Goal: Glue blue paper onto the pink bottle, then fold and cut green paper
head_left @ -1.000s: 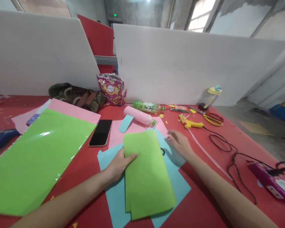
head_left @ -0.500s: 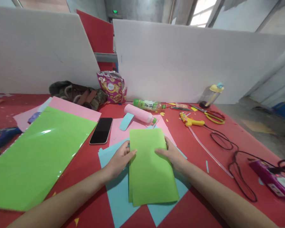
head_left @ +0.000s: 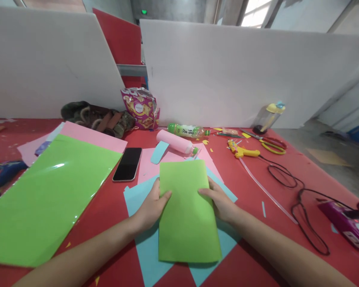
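Observation:
A folded sheet of green paper is held between my two hands, above blue paper on the red table. My left hand grips its left edge, thumb on top and fingers behind. On the right edge, my right hand pinches it the same way. Behind it lie a sheet of pink paper and a bottle wrapped in pink paper, with a blue paper strip leaning against it.
Left: a glossy pack of green paper and a phone. Right: a yellow glue gun, its black cable, scissors and a purple power strip. Along the white board stand a snack bag, a green-capped bottle and a clear cup.
The green paper's layers, offset at the left before, now line up along that edge. The sheet has shifted slightly left, and both hands still hold it.

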`<state>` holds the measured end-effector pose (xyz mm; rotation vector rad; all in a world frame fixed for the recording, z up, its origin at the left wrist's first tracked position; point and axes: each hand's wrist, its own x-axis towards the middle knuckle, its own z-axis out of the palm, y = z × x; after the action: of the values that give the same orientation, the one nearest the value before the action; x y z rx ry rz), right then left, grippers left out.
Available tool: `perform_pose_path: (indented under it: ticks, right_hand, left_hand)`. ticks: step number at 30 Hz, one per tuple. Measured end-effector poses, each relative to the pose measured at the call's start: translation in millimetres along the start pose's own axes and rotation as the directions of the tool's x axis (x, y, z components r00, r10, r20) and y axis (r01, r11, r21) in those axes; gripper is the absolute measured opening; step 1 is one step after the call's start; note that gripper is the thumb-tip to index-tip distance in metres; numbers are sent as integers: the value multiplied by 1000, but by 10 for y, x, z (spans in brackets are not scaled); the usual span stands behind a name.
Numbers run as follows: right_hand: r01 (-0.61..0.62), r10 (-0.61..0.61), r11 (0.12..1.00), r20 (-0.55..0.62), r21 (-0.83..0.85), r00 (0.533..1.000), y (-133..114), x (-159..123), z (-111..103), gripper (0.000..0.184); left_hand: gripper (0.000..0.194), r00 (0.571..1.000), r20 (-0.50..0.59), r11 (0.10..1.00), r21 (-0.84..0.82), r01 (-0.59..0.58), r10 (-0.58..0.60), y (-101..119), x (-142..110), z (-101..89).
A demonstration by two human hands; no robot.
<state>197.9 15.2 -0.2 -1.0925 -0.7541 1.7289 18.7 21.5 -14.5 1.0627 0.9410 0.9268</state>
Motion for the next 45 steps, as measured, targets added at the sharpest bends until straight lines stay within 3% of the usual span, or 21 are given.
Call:
perform_pose_path:
  ticks: [13, 32, 45]
  right_hand:
    - [49, -60, 989, -78, -139, 995, 46, 2, -5, 59]
    - [40, -47, 993, -59, -115, 997, 69, 1, -32, 64]
    - [30, -37, 992, -65, -119, 997, 61, -8, -38, 58]
  left_hand:
    - [48, 999, -8, 994, -108, 34, -35, 11, -9, 39]
    - [38, 999, -20, 980, -195, 44, -48, 17, -14, 45]
    - [44, 998, -10, 981, -185, 57, -60, 35, -16, 43]
